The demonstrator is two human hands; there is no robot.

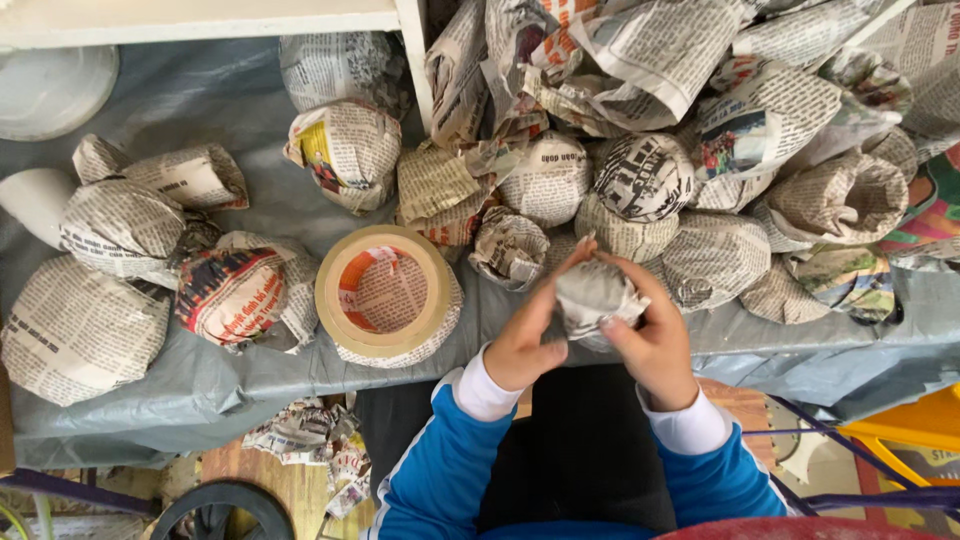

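Both hands — left hand (522, 340), right hand (652, 345) — closed in a grip on a newspaper-wrapped bundle (592, 295) above the counter (200, 380) edge; contents hidden. Tape roll (385, 290) left of grip, wrapped pile (640, 180) behind — partly cut off.

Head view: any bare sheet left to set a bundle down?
Bare grey sheet upper left, between the white bowl, shelf and bundles. A strip along the front edge right of the hands, and a small gap above the tape roll. The upper right pile is packed tight.
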